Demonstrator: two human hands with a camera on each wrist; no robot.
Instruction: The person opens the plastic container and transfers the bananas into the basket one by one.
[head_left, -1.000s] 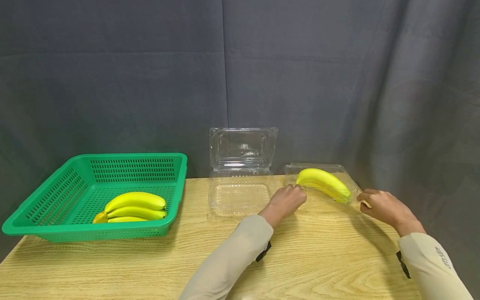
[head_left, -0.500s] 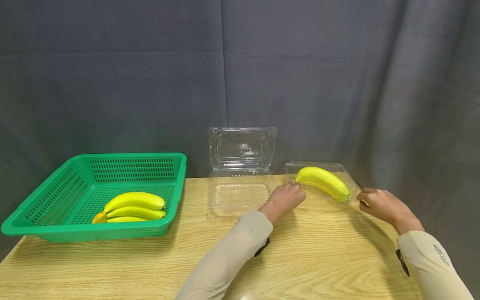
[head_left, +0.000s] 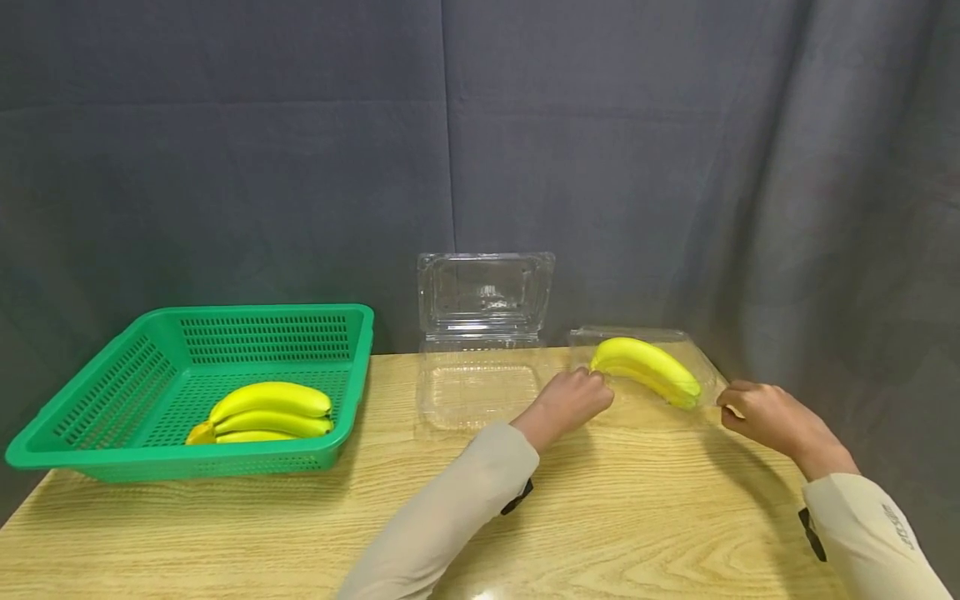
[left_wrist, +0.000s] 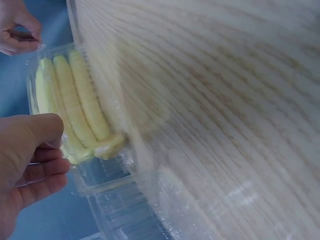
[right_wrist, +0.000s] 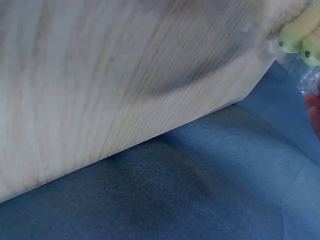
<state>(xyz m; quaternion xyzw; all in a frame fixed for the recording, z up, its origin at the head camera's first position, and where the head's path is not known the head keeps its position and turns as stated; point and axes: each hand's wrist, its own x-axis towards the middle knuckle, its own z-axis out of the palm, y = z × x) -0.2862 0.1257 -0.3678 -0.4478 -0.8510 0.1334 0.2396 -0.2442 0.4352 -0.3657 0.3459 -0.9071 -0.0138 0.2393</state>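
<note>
A clear plastic clamshell container (head_left: 693, 354) sits at the back right of the table, its lid down over a bunch of bananas (head_left: 648, 367). My left hand (head_left: 567, 404) pinches the container's front left corner between thumb and forefinger. At the opposite front corner, my right hand (head_left: 768, 419) pinches the edge with its fingertips. Several bananas (left_wrist: 75, 100) show through the plastic in the left wrist view, between my left hand (left_wrist: 32, 160) and my right hand (left_wrist: 17, 30). Only a few right fingertips (right_wrist: 314, 107) enter the right wrist view, beside two banana ends (right_wrist: 295, 37).
Left of the held container, a second clear clamshell (head_left: 483, 400) stands with its lid raised and nothing inside. A green plastic basket (head_left: 352, 417) at the left holds another bunch of bananas (head_left: 270, 412). A grey curtain (head_left: 300, 167) hangs right behind the wooden table (head_left: 262, 533).
Both hands stay at the container's front corners, with only slight shifts. The container and its bananas rise a touch, then come back down. The basket and the other clamshell stay put.
</note>
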